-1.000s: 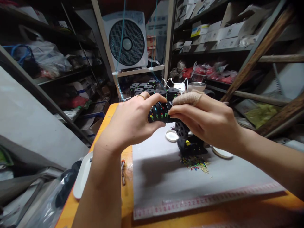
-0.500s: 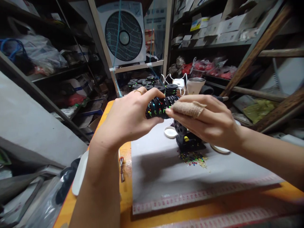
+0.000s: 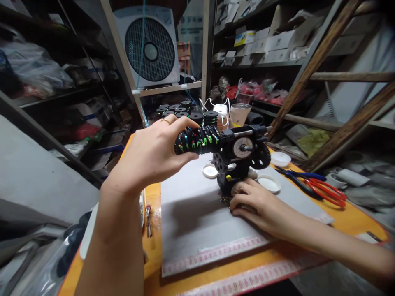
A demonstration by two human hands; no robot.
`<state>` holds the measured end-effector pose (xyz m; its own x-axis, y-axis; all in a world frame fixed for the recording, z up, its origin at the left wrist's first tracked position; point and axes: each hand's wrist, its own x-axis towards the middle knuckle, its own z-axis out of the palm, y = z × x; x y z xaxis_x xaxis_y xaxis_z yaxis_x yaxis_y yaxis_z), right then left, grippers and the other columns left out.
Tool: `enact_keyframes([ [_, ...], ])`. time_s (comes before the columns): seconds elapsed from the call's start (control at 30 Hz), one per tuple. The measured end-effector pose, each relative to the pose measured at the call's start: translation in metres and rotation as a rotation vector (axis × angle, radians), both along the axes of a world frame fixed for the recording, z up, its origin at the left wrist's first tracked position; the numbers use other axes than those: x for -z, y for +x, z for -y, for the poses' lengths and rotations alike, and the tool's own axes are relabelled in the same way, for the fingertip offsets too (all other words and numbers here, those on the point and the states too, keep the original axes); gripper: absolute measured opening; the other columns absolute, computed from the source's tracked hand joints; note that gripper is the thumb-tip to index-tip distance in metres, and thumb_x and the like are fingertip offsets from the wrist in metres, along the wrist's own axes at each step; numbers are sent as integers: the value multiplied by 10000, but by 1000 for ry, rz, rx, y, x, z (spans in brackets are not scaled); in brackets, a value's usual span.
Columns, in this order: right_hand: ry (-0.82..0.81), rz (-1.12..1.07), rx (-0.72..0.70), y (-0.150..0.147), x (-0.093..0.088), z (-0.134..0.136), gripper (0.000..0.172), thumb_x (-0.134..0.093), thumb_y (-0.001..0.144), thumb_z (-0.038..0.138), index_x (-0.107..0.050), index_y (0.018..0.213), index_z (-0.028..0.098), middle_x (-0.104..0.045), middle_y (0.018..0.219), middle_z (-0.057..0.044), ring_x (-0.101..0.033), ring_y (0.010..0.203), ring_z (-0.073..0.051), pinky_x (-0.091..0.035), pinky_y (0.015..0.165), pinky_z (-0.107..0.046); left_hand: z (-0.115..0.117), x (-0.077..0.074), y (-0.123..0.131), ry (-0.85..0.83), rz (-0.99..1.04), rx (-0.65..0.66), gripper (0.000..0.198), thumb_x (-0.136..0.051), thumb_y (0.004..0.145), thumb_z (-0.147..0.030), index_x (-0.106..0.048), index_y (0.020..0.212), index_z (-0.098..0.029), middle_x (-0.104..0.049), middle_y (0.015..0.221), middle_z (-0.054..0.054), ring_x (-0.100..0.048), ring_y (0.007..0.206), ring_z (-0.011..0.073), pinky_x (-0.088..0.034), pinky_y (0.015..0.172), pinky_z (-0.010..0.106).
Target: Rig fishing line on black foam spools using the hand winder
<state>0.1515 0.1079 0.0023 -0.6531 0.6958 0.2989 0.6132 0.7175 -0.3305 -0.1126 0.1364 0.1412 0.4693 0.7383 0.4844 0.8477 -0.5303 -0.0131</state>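
Note:
My left hand (image 3: 148, 154) is wrapped round a row of black spools (image 3: 202, 140), thumb below and fingers over the top. Small green, red and yellow pin heads stick out along the row. The spools run into the left end of a black geared winder (image 3: 230, 153) with a round dial. Low at the winder's foot, my right hand (image 3: 262, 201) has its fingers pressed together against the board, over a pile of small coloured-head pins (image 3: 225, 200). Most of that pile is covered by the hand, and whatever lies between the fingertips is hidden.
White lids (image 3: 210, 170) lie by the winder on the grey board (image 3: 185, 250). Red-handled scissors (image 3: 330, 192) and blue-handled pliers (image 3: 311, 176) are at the right. More black spools (image 3: 177, 109) stand behind, near a paper cup (image 3: 240, 114). A box fan (image 3: 151, 51) faces the table.
My right hand has left the spools and dropped to the pin pile at the winder's foot, uncovering the winder. My left hand keeps its hold on the spools. The view has swung right.

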Motion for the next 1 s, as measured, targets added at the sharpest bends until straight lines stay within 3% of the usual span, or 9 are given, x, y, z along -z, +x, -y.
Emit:
enact_keyframes([
  [0.2, -25, 0, 30, -1, 5, -3, 149, -520, 933, 216, -660, 883, 205, -620, 911, -68, -539, 896, -205, -453, 765, -352, 1, 0, -1, -7, -8, 9, 443, -637, 816, -400, -515, 1235, -323, -620, 1187, 11, -617, 1048, 255, -481, 823, 365],
  [0.4, -4, 9, 34, -7, 4, 1, 160, -437, 957, 171, -576, 879, 186, -595, 909, -77, -524, 853, -201, -464, 742, -360, 2, 5, 10, 76, -98, -14, 689, -726, 730, -348, -411, 1340, -288, -505, 1350, 54, -589, 1079, 271, -488, 841, 374],
  [0.5, 23, -116, -32, -9, -12, 3, 143, -404, 965, 131, -521, 908, 191, -585, 895, -59, -534, 797, -159, -473, 699, -300, 0, 8, 18, 119, -175, -43, 676, -746, 718, -349, -425, 1309, -270, -512, 1319, 79, -571, 1079, 293, -492, 822, 393],
  [0.6, 179, -250, -67, -11, -40, 1, 135, -444, 940, 88, -523, 955, 197, -599, 888, -48, -571, 794, -144, -481, 683, -269, -3, 10, 22, 149, -179, -58, 578, -729, 744, -305, -454, 1249, -251, -553, 1249, 76, -576, 1063, 284, -499, 780, 377],
  [0.7, 377, -357, -4, -16, -70, -9, 155, -557, 892, 93, -546, 993, 210, -644, 919, -39, -629, 844, -160, -512, 729, -276, -4, 8, 20, 144, -165, -34, 527, -718, 761, -305, -477, 1227, -256, -580, 1222, 57, -589, 1054, 269, -503, 741, 355],
  [0.8, 476, -497, 48, -27, -92, -23, 178, -629, 855, 126, -562, 988, 224, -671, 924, -18, -668, 841, -172, -546, 761, -302, -4, 7, 18, 139, -152, -25, 537, -734, 751, -326, -488, 1228, -286, -593, 1222, 24, -601, 1043, 251, -499, 691, 333],
  [1.0, 530, -593, 1, -46, -105, -42, 182, -637, 839, 129, -552, 968, 224, -672, 926, -10, -687, 829, -169, -576, 773, -324, -5, 7, 17, 145, -131, -46, 536, -749, 740, -345, -508, 1218, -329, -602, 1171, -10, -616, 1000, 223, -455, 579, 297],
])
